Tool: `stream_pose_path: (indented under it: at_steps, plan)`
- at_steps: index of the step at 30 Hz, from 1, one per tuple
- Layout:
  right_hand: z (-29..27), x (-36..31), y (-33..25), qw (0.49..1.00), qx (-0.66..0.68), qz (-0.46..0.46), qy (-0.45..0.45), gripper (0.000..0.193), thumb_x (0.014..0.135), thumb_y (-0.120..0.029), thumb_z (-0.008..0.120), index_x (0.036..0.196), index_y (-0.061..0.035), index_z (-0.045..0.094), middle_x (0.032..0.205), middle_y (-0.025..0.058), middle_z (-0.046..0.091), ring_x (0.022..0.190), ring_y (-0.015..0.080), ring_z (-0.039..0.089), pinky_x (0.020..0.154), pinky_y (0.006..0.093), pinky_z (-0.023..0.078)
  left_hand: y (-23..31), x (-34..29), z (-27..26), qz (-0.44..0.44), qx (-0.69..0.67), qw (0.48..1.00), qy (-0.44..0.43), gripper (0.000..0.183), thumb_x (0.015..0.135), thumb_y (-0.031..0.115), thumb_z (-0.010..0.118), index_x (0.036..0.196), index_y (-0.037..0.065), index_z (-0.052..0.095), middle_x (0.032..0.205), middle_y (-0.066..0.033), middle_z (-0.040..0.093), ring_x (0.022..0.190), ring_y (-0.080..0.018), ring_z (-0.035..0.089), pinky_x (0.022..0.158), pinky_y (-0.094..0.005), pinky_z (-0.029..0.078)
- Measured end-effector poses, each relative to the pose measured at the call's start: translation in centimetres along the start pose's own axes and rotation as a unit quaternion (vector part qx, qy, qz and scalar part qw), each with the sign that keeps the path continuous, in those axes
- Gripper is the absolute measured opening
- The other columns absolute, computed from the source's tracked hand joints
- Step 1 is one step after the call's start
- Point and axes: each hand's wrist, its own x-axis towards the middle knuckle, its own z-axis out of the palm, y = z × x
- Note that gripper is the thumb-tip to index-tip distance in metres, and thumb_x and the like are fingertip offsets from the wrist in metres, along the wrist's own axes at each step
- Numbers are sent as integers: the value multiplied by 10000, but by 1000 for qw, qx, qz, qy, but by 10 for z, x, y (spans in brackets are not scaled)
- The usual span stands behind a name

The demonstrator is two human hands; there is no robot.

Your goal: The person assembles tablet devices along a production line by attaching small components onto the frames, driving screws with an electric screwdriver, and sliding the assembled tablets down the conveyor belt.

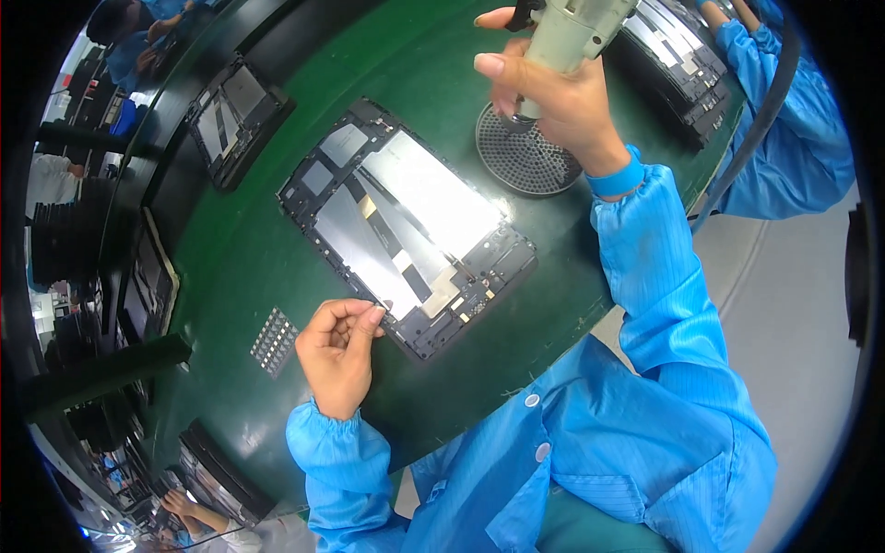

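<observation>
Left hand (339, 360), thumb and forefinger pressed together on something I cannot tell, is nearer, at the edge of the tablet (406, 226): it lies toward one o'clock, long axis half-past-ten to half-past-four. Right hand (576, 103), at the tablet's two o'clock, grips the driver (573, 35).

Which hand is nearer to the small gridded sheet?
Left. The left hand is just right of the sheet; the right hand, holding a pale tool, is far to its upper right.
</observation>
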Motion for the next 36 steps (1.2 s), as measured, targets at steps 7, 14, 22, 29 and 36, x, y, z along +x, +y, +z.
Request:
stream_pose_path:
  at_steps: [7, 14, 22, 29, 36]
  plan:
    - [0, -5, -3, 1000, -23, 3, 9, 404, 759, -24, 686, 1105, 9, 480, 601, 33, 565, 467, 101, 536, 414, 216, 410, -5, 2, 4, 76, 51, 996, 9, 80, 743, -61, 655, 808, -29, 621, 762, -54, 590, 682, -121, 596, 608, -223, 491]
    - [2, -3, 3, 993, -53, -101, -17, 381, 804, -47, 607, 1140, 64, 467, 570, 34, 488, 467, 115, 483, 464, 271, 434, -10, -26, 3, 286, 367, 885, 26, 333, 657, 68, 747, 967, 2, 646, 778, -106, 573, 622, -235, 561, 553, -303, 468]
    - [73, -37, -20, 994, 22, -44, -102, 355, 748, -83, 701, 1040, 30, 534, 562, 30, 562, 461, 90, 534, 430, 218, 422, -15, 10, 17, 390, 351, 851, -5, 351, 649, 80, 745, 967, -22, 639, 713, -76, 524, 595, -220, 500, 533, -332, 405]
    - [117, -37, 8, 981, 53, 49, -182, 323, 722, -51, 711, 998, 11, 556, 600, 23, 571, 459, 80, 533, 414, 219, 424, -14, 18, 23, 412, 354, 840, 11, 306, 667, 146, 735, 929, 4, 664, 557, -47, 486, 479, -203, 477, 465, -329, 364]
    - [118, -37, 9, 974, -12, 98, -205, 320, 714, -49, 707, 987, 10, 550, 648, 31, 573, 457, 77, 521, 425, 216, 423, -12, 20, 24, 414, 336, 846, 15, 290, 680, 173, 729, 915, 13, 669, 542, -41, 503, 460, -194, 485, 453, -326, 367]
